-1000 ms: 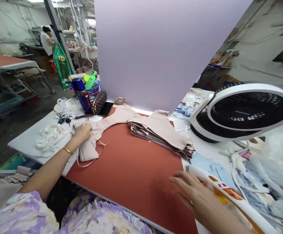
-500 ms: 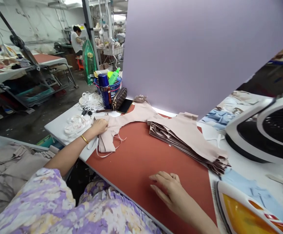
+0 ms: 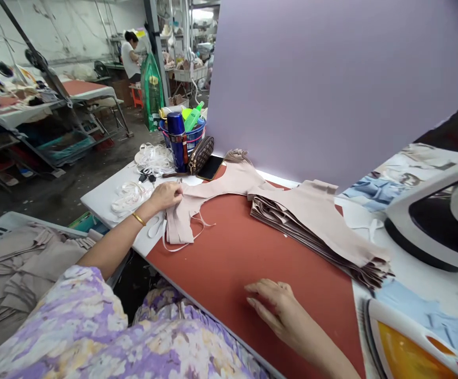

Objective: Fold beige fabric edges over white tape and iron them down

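My left hand [image 3: 166, 196] is closed at the far-left end of a pale pink fabric piece [image 3: 235, 178], fingertips pinching its edge. That piece curves across the red mat [image 3: 229, 247] to a stack of folded pink fabric pieces [image 3: 308, 221] on the right. Below my left hand a folded part of the cloth hangs toward me, with a thin white strap [image 3: 177, 248] looping beside it. My right hand [image 3: 276, 305] is over the mat near its front edge, fingers apart and holding nothing. Whether its palm side touches the mat cannot be told.
An iron [image 3: 410, 347] with an orange tank stands at the lower right, below a black-and-white appliance [image 3: 442, 216]. A blue bottle [image 3: 178, 145], a basket [image 3: 195, 136], a pouch [image 3: 202, 155], a phone [image 3: 210, 167] and white straps [image 3: 153, 159] sit at the back left. A grey bin [image 3: 6, 218] holds fabric.
The view has shifted slightly, so the scene sits a little farther right. My left hand has edged slightly away from me at the fabric's end. My right hand has barely moved.
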Motion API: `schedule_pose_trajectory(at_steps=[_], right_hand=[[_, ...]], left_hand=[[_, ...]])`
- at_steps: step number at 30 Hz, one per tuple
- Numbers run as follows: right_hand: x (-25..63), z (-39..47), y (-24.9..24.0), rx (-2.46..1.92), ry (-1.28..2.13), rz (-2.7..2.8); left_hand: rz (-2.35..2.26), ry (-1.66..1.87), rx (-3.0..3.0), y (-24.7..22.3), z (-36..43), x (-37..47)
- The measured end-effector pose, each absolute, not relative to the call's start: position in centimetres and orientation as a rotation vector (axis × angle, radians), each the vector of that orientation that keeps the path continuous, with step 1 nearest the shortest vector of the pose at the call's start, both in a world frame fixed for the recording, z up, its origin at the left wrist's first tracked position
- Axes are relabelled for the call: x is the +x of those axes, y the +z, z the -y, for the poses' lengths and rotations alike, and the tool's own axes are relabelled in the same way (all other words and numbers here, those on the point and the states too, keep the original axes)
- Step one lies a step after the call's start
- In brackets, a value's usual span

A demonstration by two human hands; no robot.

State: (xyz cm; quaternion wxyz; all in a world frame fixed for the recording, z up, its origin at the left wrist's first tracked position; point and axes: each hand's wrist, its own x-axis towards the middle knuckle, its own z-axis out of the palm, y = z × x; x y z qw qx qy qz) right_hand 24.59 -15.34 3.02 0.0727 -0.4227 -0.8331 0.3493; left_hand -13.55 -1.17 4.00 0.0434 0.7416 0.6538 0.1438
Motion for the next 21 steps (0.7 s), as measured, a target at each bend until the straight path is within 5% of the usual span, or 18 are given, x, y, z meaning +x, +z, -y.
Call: schedule_pose_trajectory(at_steps=[7,12,21], right_hand=[[22.5,13.4,2.2,-1.221,1.822,1.596],[18.3,8.9,0.2,-1.121,1.995,1.104],[14.7,3.9,-2.5,-1.211,1.789,0.744]], left_hand=[[-1.307,1.257,2.082,10.5,6.0,-10.3],[-0.688,0.774,1.731,9.7,13.6,-4.6],[-0.65,0.262,1.227,-0.4,18.0,0.6]])
